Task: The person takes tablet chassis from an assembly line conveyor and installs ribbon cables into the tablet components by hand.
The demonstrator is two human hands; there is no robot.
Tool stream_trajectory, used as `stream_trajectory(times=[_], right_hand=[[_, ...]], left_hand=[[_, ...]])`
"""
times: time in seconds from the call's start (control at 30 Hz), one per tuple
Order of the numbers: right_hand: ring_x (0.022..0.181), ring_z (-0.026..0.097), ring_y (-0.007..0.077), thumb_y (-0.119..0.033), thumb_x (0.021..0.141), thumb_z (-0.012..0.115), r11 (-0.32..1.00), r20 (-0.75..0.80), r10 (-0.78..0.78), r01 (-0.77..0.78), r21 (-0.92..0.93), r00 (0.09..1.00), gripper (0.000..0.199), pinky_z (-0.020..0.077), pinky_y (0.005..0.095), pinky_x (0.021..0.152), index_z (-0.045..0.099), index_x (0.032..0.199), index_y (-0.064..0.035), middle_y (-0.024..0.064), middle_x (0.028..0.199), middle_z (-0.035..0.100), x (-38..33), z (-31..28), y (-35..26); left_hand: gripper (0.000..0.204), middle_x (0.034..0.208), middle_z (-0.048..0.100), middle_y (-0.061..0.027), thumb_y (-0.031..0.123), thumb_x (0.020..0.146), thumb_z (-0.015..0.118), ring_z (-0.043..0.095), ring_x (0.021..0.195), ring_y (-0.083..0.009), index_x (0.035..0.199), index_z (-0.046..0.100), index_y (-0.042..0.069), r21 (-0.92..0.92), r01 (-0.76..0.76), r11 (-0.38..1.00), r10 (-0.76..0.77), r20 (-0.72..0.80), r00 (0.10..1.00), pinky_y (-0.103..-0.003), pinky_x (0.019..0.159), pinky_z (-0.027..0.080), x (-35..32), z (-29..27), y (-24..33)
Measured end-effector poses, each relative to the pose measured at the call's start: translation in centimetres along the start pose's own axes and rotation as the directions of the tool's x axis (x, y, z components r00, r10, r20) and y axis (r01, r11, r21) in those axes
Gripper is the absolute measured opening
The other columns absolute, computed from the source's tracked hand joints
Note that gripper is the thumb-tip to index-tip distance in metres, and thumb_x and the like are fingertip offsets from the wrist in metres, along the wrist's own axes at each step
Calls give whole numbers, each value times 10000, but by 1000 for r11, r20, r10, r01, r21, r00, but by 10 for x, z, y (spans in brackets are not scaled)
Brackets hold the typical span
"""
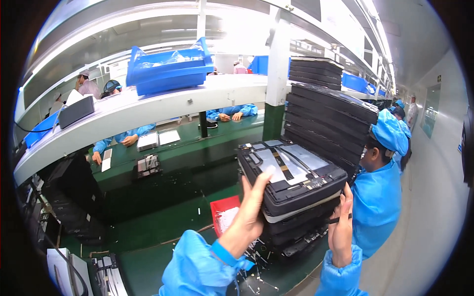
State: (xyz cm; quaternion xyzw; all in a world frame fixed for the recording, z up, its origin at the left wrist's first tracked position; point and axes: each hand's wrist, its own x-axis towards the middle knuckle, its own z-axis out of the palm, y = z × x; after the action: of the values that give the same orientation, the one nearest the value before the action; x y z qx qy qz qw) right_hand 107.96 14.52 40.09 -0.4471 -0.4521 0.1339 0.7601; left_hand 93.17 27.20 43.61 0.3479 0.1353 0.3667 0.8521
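One long green bench (173, 202), running beneath a white shelf (237, 89). One tall stack of black trays (326, 128) at right, just beyond the work and apart from both hands. One co-worker (380, 197) in blue cap and gown, beside that stack. One dark stack (69, 197) at far left. One black pile (296, 224) of several layers, one layer pale, at the bench's near side, between both hands; whether lifted or resting, cannot tell. One open device unit (296, 170), uppermost on the pile, face up, silver plates and black ribbon cable bare. One blue bin (170, 74) on the shelf, with clear plastic inside. One left hand (247, 212), thumb spread from fingers, gripping the unit's near left corner. One right hand (341, 222), fingers nearly straight, set against the right side, not wrapped round. One red bin (215, 212), left of the pile. One loose unit (149, 166), flat, farther off. Many white strips (254, 256), strewn. Progress, by judgement: lower layers already piled; uppermost unit yet uncovered, loose unit yet unstacked.
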Motion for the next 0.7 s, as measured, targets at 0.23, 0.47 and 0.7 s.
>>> stream_trajectory(times=[0.23, 0.47, 0.7], right_hand=[[1294, 302, 217, -453, 966, 259, 989, -91, -76, 87, 121, 993, 611, 231, 343, 1076, 166, 1412, -46, 118, 1423, 279, -17, 17, 16], [1237, 375, 238, -501, 937, 331, 941, -122, -43, 81, 328, 992, 658, 322, 379, 1018, 184, 1394, -51, 145, 1383, 315, -79, 40, 40], [1348, 145, 371, -409, 970, 251, 880, 465, -63, -171, 444, 883, 498, 145, 421, 1084, 292, 1399, -159, 234, 1460, 39, -179, 114, 56]], left_hand=[[630, 1221, 416, -95, 242, 762, 586, 455, 1106, -234, 1321, 297, 213, 104, -181, 978, 184, -21, 983, -392, 905, 413, -21, -1, -5], [940, 1403, 264, -124, 172, 724, 602, 348, 1243, -249, 1454, 11, 136, 106, -221, 969, 232, -110, 966, -351, 1010, 316, -105, -31, 25], [472, 1109, 422, -77, 215, 779, 586, 441, 1027, -206, 1165, 348, 83, 68, -312, 948, 291, -588, 755, -329, 877, 368, -238, -123, 31]])
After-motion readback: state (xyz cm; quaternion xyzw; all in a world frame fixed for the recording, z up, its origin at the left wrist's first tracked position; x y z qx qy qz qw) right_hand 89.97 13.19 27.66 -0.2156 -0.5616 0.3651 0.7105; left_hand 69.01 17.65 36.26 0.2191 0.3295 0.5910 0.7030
